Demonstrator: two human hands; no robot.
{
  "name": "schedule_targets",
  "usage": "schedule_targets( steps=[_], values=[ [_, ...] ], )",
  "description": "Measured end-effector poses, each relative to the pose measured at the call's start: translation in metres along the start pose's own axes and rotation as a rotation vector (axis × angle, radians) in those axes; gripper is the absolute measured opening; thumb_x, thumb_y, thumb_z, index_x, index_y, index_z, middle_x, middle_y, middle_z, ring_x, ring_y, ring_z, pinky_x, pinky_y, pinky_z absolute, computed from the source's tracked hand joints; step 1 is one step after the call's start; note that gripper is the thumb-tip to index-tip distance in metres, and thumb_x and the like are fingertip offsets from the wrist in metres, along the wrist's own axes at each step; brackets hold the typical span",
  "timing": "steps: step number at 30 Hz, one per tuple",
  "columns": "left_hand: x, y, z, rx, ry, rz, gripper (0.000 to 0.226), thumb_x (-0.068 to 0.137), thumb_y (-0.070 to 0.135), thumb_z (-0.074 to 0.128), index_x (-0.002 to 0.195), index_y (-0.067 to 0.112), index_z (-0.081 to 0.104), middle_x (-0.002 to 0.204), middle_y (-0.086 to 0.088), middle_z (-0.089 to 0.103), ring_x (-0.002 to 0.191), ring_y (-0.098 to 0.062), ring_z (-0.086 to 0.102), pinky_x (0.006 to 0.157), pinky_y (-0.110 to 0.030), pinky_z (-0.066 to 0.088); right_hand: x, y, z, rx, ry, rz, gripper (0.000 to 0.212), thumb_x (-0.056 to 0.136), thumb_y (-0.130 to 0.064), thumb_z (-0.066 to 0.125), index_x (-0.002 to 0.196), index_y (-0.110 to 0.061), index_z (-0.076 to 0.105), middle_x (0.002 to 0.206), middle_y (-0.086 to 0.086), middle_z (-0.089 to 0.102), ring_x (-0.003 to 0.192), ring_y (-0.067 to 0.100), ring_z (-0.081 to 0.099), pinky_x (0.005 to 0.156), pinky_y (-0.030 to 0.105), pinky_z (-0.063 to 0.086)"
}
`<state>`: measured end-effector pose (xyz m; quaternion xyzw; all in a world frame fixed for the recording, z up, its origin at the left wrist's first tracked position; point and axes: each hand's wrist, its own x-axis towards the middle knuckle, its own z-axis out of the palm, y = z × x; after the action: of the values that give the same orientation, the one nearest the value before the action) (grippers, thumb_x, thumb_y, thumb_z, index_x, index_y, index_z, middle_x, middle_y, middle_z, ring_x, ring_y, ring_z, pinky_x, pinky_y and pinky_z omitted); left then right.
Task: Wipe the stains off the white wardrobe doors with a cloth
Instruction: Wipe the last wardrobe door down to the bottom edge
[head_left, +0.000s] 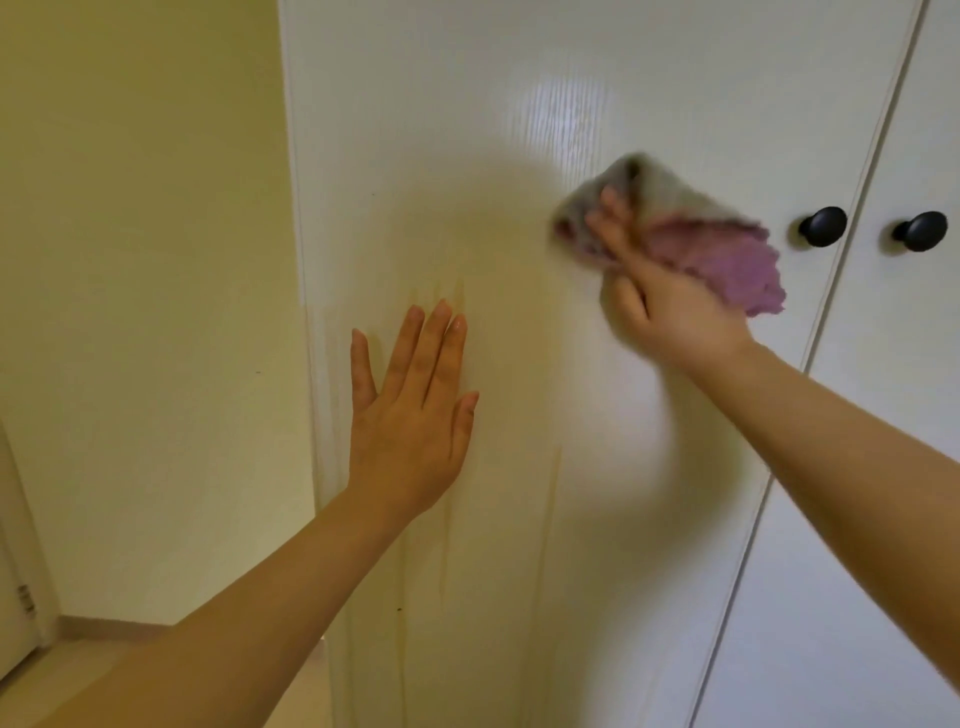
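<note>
The white wardrobe door (519, 130) fills the middle of the view. My left hand (410, 410) lies flat on it with straight, spread fingers. Faint yellowish drip streaks (447, 551) run down the door around and below that hand. My right hand (654, 301), blurred by motion, presses a purple and grey cloth (727, 254) against the door higher up and to the right, its fingers lying over the cloth. Part of the cloth hangs loose to the right of the hand.
Two black round knobs (823, 226) (920, 232) sit on either side of the gap between this door and the right-hand door (883, 467). A cream wall (145, 260) stands to the left, with floor and a door frame (21, 597) at the bottom left.
</note>
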<state>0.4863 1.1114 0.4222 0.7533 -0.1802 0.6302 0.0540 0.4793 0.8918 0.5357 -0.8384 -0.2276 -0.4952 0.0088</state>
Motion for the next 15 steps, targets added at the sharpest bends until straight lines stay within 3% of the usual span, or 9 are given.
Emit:
schedule_targets(
  steps=[1,3,7,9,10,11,13,15],
  values=[
    [0.000,-0.001,0.001,-0.002,-0.001,-0.009,0.053,0.099,0.032,0.028,0.145,0.006,0.021,0.150,-0.008,0.022,0.145,-0.011,-0.004,0.114,-0.053,0.003,0.004,-0.007,0.002,-0.056,0.125,0.005,0.048,0.092,-0.022,0.036,0.133,0.001,0.046,0.141,0.016,0.041,0.126,0.029,0.042,0.108,0.025,0.019],
    [-0.001,-0.003,0.003,-0.006,-0.003,-0.013,0.052,0.100,0.032,0.025,0.145,0.006,0.021,0.150,-0.007,0.021,0.145,-0.011,-0.005,0.114,-0.052,0.002,-0.005,-0.025,0.019,-0.158,0.201,-0.057,0.046,0.094,-0.028,0.037,0.129,-0.001,0.051,0.135,0.016,0.049,0.129,0.035,0.039,0.111,0.035,0.015],
    [0.001,-0.012,0.001,-0.003,0.019,-0.006,0.053,0.098,0.030,0.029,0.144,0.005,0.022,0.150,-0.008,0.022,0.146,-0.015,0.002,0.114,-0.051,0.001,-0.029,-0.012,0.028,-0.138,-0.145,-0.438,0.049,0.102,-0.031,0.023,0.128,-0.001,0.052,0.134,0.013,0.051,0.128,0.025,0.042,0.107,0.040,0.034],
    [0.005,-0.021,-0.001,0.008,0.049,-0.025,0.053,0.097,0.027,0.032,0.143,0.003,0.024,0.149,-0.010,0.024,0.143,-0.024,0.015,0.114,-0.050,0.001,-0.008,0.009,0.011,-0.104,-0.132,-0.403,0.053,0.103,-0.031,0.018,0.133,0.005,0.044,0.137,0.017,0.046,0.131,0.014,0.036,0.108,0.039,0.031],
    [0.007,-0.025,-0.002,0.015,0.065,-0.041,0.052,0.098,0.027,0.031,0.143,0.003,0.025,0.149,-0.010,0.025,0.141,-0.027,0.019,0.114,-0.050,0.002,0.007,0.010,0.003,-0.121,-0.022,-0.327,0.047,0.101,-0.025,0.024,0.133,0.003,0.044,0.137,0.016,0.046,0.130,0.012,0.036,0.108,0.034,0.031],
    [0.009,-0.029,-0.002,0.021,0.079,-0.058,0.051,0.099,0.027,0.030,0.143,0.002,0.025,0.149,-0.011,0.026,0.139,-0.029,0.022,0.114,-0.050,0.002,0.021,0.006,-0.002,-0.123,0.099,-0.233,0.042,0.097,-0.020,0.032,0.131,-0.001,0.049,0.136,0.014,0.048,0.127,0.015,0.041,0.101,0.027,0.033],
    [0.010,-0.033,-0.001,0.018,0.080,-0.077,0.050,0.101,0.029,0.024,0.143,0.002,0.025,0.149,-0.012,0.027,0.138,-0.030,0.023,0.113,-0.050,0.002,0.032,-0.017,0.006,-0.104,0.268,-0.064,0.041,0.089,-0.013,0.039,0.124,-0.004,0.057,0.132,0.013,0.054,0.124,0.029,0.048,0.100,0.034,0.033],
    [0.010,-0.034,-0.001,0.014,0.069,-0.071,0.050,0.102,0.031,0.020,0.143,0.002,0.025,0.149,-0.013,0.028,0.138,-0.029,0.023,0.113,-0.050,0.002,0.019,-0.040,0.026,-0.142,0.225,-0.191,0.041,0.084,-0.011,0.040,0.119,-0.003,0.061,0.127,0.015,0.057,0.121,0.038,0.049,0.104,0.039,0.023]
  ],
)
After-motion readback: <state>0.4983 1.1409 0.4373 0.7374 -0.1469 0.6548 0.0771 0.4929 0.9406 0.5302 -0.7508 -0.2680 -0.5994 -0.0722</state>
